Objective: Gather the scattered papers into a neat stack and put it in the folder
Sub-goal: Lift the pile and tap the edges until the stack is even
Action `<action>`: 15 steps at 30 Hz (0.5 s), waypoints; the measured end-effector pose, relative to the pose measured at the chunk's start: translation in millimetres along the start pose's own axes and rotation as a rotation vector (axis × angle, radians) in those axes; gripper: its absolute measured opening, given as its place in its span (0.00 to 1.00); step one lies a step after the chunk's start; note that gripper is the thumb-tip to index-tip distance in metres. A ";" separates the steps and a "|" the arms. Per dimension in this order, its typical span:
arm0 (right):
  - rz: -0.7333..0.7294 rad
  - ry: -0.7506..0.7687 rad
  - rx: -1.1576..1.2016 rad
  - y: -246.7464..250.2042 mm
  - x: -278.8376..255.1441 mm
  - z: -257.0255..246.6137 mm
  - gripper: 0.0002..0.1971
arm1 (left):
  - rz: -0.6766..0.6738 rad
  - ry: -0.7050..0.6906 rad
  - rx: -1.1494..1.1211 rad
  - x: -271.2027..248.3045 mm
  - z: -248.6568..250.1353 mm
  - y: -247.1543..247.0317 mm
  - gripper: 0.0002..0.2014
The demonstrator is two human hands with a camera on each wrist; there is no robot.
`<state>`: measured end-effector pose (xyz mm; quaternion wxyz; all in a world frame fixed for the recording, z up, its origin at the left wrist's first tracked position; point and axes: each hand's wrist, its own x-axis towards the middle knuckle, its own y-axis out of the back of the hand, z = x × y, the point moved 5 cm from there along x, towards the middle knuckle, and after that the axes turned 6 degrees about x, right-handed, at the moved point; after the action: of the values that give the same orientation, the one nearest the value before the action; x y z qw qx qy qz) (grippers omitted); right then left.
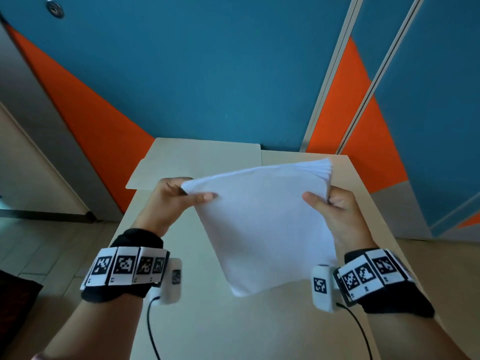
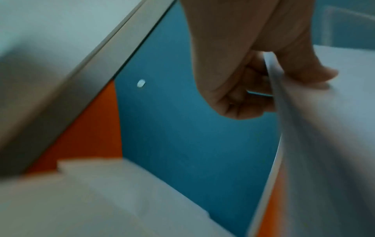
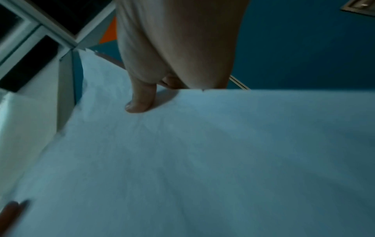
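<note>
A stack of white papers (image 1: 262,224) is held tilted above the table, its far right corner fanned out. My left hand (image 1: 181,194) grips the stack's left corner, thumb on top and fingers curled beneath. My right hand (image 1: 328,203) grips the right edge the same way. The left wrist view shows the left hand (image 2: 270,83) pinching the paper edge (image 2: 304,144). In the right wrist view my right thumb (image 3: 140,102) presses on the top sheet (image 3: 202,160). A beige folder (image 1: 197,162) lies flat at the table's far left, beyond the stack.
The light wooden table (image 1: 207,320) is narrow, with floor on both sides. A blue and orange wall (image 1: 220,74) stands right behind its far edge. Cables (image 1: 152,331) hang from both wrist cameras over the near part of the table.
</note>
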<state>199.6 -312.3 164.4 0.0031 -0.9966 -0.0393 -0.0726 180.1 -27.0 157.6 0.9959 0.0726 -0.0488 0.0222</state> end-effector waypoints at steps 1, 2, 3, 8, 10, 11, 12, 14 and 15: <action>0.019 0.000 0.047 -0.3 -2.4 3.2 0.13 | 0.027 -0.027 -0.132 -0.8 0.8 -2.9 0.05; 0.021 0.003 0.100 -1.1 -3.7 6.4 0.15 | 0.034 -0.042 -0.224 -0.6 0.3 -6.7 0.10; 0.026 -0.002 0.151 -2.1 -5.3 9.9 0.14 | 0.030 -0.053 -0.270 0.1 -0.9 -10.1 0.14; 0.011 -0.130 0.043 0.0 -19.2 42.7 0.06 | 0.020 -0.022 -0.080 -0.2 -21.5 -26.0 0.16; -0.001 -0.149 0.037 -2.0 -21.5 45.5 0.16 | 0.008 0.021 -0.039 -3.5 -32.3 -34.5 0.13; -0.005 -0.128 0.072 -4.2 -21.5 40.8 0.20 | 0.007 0.029 -0.047 -4.1 -35.8 -36.6 0.14; 0.002 -0.098 0.120 -6.5 -20.9 33.9 0.23 | 0.011 0.030 -0.071 -4.4 -36.6 -37.8 0.18; 0.064 -0.029 0.174 -7.0 -17.5 22.6 0.26 | 0.065 -0.011 -0.062 -5.2 -34.2 -36.1 0.25; 0.111 0.010 0.172 -7.1 -16.3 16.7 0.25 | 0.126 -0.064 0.004 -5.0 -31.2 -33.7 0.30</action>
<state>185.4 -306.3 145.5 0.0927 -0.9929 0.0101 -0.0738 179.8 -55.9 121.6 0.9903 0.0719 -0.0850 0.0826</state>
